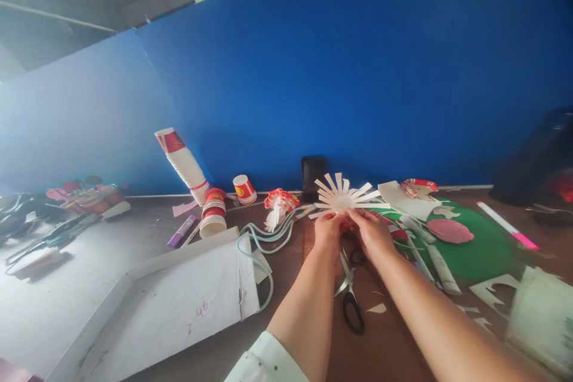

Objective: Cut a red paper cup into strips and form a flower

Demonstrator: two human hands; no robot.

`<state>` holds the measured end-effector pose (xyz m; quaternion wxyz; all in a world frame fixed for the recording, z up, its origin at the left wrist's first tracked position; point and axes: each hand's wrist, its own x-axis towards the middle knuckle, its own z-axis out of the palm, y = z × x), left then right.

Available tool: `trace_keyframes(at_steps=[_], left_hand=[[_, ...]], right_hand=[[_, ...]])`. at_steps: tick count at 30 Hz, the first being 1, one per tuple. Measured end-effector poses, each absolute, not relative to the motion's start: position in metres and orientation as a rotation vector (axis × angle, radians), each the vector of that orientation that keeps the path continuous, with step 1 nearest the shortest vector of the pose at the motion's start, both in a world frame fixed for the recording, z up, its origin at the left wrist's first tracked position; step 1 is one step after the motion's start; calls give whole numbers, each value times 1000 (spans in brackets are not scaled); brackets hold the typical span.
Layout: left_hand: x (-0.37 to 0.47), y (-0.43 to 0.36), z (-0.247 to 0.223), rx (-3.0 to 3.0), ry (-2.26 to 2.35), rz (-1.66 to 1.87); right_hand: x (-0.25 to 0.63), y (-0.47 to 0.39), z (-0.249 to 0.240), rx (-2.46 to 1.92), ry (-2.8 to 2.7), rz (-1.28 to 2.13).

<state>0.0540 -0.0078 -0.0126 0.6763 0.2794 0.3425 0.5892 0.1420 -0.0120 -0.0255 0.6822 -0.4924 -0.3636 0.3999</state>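
A paper cup cut into strips [342,202] is held up over the table, its white strips fanned out around a round base. My left hand [330,230] grips its lower left edge, and my right hand [369,230] pinches the lower edge beside it. Both sets of fingertips meet close together and partly hide each other. Beneath my hands lies a pair of scissors [350,301] with black handles, partly covered by my right hand. To the left sits a red-and-white paper flower shape [278,206] made of cut strips.
A leaning stack of paper cups [185,164] and a single cup [245,189] stand near the blue partition [358,71]. At left are a white box lid [179,316], a glue stick [182,231] and a pale cable [268,236]. Green paper [483,250], a pink marker [508,225] and scraps lie right.
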Motion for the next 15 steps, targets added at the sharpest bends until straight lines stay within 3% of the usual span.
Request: trace_keyframes(at_steps=[15], left_hand=[[59, -10, -4, 388, 851, 1361]], right_hand=[[144, -12, -22, -1240, -750, 803]])
